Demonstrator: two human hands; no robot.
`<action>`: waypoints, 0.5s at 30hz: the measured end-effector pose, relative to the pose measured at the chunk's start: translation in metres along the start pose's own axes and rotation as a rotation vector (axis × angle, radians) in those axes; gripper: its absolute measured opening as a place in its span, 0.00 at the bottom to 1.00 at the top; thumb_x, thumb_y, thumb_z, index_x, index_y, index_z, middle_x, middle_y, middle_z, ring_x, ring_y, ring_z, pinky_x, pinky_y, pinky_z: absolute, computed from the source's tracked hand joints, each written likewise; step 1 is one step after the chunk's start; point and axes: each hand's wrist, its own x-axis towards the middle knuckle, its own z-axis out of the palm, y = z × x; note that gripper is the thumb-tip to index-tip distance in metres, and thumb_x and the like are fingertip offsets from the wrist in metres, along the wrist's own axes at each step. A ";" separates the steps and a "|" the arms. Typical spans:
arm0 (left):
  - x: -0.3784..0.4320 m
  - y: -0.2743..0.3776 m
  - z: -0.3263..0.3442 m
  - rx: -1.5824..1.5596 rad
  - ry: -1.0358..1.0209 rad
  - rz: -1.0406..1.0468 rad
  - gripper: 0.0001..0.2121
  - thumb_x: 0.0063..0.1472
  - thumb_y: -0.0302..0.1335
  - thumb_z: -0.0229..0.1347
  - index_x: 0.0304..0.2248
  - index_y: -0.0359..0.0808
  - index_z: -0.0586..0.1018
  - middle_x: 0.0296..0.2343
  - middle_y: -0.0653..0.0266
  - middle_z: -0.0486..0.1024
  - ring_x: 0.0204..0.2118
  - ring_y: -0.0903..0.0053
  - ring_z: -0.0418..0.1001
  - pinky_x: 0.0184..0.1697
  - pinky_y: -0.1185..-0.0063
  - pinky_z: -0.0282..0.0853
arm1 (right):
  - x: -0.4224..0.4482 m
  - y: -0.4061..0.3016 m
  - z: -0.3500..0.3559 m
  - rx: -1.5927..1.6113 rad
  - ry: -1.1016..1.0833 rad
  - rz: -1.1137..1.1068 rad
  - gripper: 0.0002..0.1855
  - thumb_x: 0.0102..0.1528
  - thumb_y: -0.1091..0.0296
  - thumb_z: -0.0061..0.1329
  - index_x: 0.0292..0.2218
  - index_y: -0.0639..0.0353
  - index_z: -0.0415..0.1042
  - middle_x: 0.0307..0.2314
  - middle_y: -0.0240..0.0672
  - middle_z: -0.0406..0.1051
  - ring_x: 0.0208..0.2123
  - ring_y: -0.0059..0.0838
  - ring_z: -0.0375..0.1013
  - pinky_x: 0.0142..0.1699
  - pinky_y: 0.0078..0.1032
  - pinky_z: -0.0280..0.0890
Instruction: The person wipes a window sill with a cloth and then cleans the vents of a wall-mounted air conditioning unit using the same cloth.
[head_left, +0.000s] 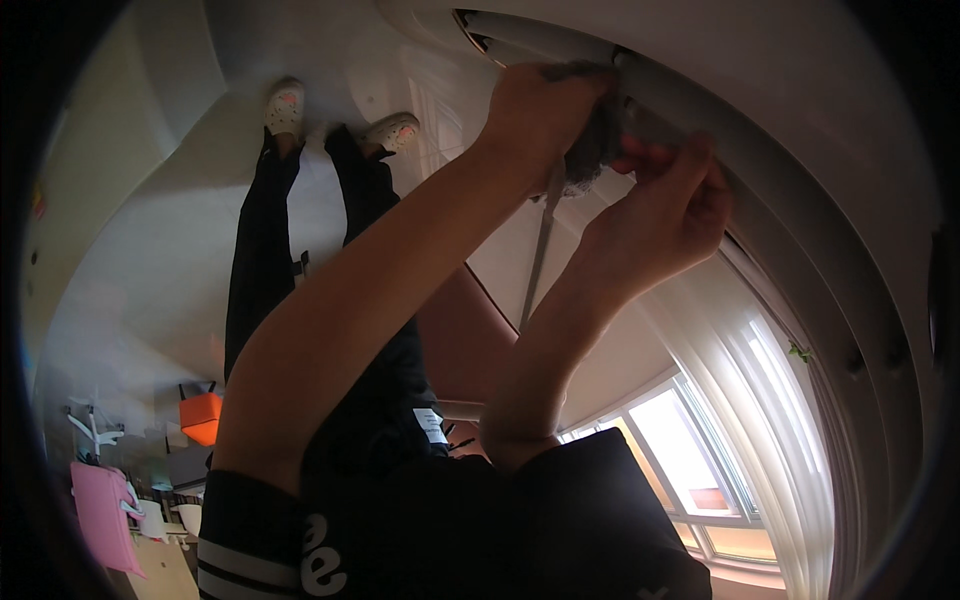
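My left hand (551, 112) is raised at the upper middle, its fingers closed on a dark grey, fuzzy cloth-like bundle (589, 154). A thin, flat grey strip (538, 255) runs from below that hand towards my right forearm; I cannot tell whether it is joined to the bundle. Just to the right, my right hand (667, 199) has its fingers curled, with reddish, blurred fingertips near the bundle. Whether anything sits between those fingers is unclear. Both hands are close against a long pale slatted panel (750, 165), perhaps an appliance's louvres, with a dark gap at its upper end.
Below are my legs in black trousers and pale clogs (285, 105) on a glossy light floor (165, 247). Sheer white curtains (739, 390) hang beside a bright window (675, 435). A pink chair (101, 510) and an orange container (200, 416) appear at the lower left.
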 end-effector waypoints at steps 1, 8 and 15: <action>0.003 -0.001 0.001 0.004 0.060 -0.036 0.15 0.51 0.30 0.55 0.34 0.25 0.71 0.28 0.56 0.72 0.28 0.73 0.72 0.28 0.77 0.71 | 0.001 0.000 -0.001 -0.007 0.005 0.000 0.11 0.53 0.67 0.45 0.27 0.67 0.62 0.11 0.36 0.66 0.13 0.21 0.67 0.16 0.13 0.58; 0.034 -0.017 -0.016 -0.195 0.300 -0.068 0.19 0.53 0.31 0.52 0.40 0.25 0.68 0.35 0.52 0.69 0.34 0.68 0.71 0.34 0.72 0.72 | 0.002 -0.001 -0.003 -0.046 -0.049 -0.004 0.11 0.53 0.67 0.45 0.26 0.67 0.62 0.11 0.36 0.66 0.12 0.21 0.67 0.16 0.13 0.58; 0.008 -0.012 -0.006 -0.168 0.210 -0.002 0.17 0.50 0.33 0.54 0.36 0.27 0.72 0.28 0.58 0.72 0.30 0.72 0.71 0.29 0.73 0.70 | 0.002 -0.002 -0.001 -0.072 -0.087 -0.011 0.11 0.53 0.68 0.45 0.28 0.68 0.62 0.11 0.36 0.66 0.13 0.22 0.67 0.17 0.14 0.58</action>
